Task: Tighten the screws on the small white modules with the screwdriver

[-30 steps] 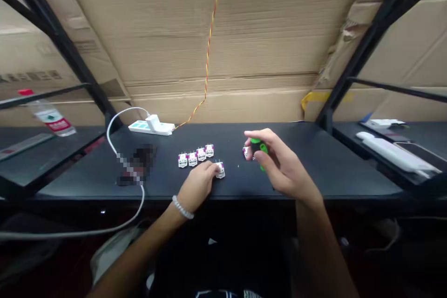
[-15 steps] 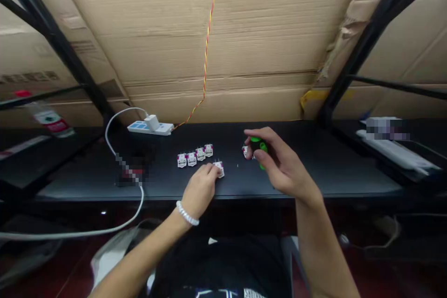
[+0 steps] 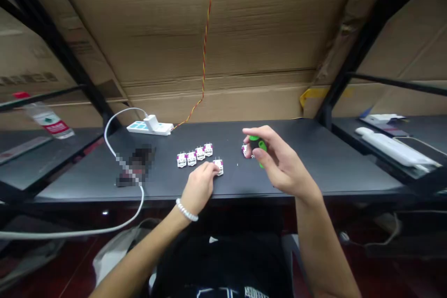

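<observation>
The left grip (image 3: 199, 184) pinches the edge of a boxy white-and-purple module (image 3: 219, 166) on the smooth, matte black bench (image 3: 314, 167), near four matching blocks (image 3: 191, 158) in a slanting row, while the right grip (image 3: 282, 163), curved in a loose C, holds a rounded black-and-green tool (image 3: 262, 146).

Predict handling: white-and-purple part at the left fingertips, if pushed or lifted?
White-and-purple part: probably stiff, given its crisp, boxy outline. Likely slides rather than rolls on the black tabletop, since it's squarish, not round. Thin pins at its far edge look like they might bend if knocked.
</observation>
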Tool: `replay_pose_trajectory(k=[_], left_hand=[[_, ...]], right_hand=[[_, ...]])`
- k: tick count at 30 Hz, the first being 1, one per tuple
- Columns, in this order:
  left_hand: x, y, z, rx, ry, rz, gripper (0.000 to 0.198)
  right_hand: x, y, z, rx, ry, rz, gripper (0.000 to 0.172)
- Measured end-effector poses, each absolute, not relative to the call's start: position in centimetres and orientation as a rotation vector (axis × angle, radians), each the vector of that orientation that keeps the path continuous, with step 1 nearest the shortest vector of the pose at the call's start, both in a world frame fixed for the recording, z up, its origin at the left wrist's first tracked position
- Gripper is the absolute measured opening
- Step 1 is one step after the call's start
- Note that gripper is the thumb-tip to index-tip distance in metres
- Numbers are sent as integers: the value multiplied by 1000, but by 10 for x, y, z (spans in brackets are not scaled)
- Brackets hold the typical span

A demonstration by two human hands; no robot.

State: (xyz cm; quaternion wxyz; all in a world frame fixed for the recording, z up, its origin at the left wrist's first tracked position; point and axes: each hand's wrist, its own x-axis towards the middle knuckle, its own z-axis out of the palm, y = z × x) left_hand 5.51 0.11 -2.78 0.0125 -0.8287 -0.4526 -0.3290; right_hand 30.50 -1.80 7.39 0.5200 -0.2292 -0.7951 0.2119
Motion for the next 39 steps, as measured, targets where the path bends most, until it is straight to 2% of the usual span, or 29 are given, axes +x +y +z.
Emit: replay_pose_trajectory(k=[9,18,28,39], left_hand=[[52,9,-21,-2596,-1328,-1058,21],[51,3,-29,-2546,-1310,-810,28],[48,7,-27,-2623,-1362,-1053,20],[47,10,-21,-2673,-1419,-986,19]], right_hand=[[305,-19,75,-546,-1907,513,42],[305,-20,75,-551,-1907,517,40],[305,-20,75,-563,-1908,514,40],[305,-20,75,-563,-1916,509,41]])
